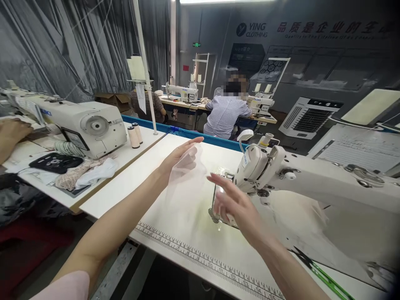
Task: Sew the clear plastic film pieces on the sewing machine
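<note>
My left hand point(178, 157) is raised over the white sewing table point(162, 233), fingers stretched out, with a sheer, nearly see-through piece of fabric point(187, 183) lying against its palm and hanging down. My right hand point(233, 202) hovers a little to the right, fingers spread and blurred, close to the fabric's right edge and just in front of the needle end of the white sewing machine point(300, 175). Whether the right fingers touch the fabric I cannot tell.
A ruler scale point(206, 260) runs along the table's front edge. Another sewing machine point(84, 125), thread cones point(135, 135) and fabric scraps point(90, 171) sit on the left table, where another person's hand point(11, 133) rests. A person in a striped shirt point(225, 114) sits behind.
</note>
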